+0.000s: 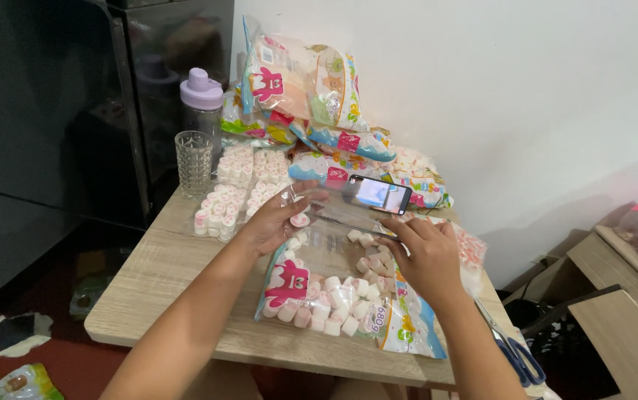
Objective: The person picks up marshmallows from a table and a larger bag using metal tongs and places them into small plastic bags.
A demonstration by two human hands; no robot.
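hands: 2, left hand (273, 222), right hand (428, 255) | open marshmallow bag (333, 292): 1 | phone (379, 194): 1

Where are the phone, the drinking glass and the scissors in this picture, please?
Phone (379, 194): head view, middle of its lit screen.
Glass (194, 161): head view, middle of its ribbed side wall.
Scissors (520, 361): head view, blue handle loops at the table's right edge.

Left hand (274, 222), right hand (426, 255), open marshmallow bag (333, 296)
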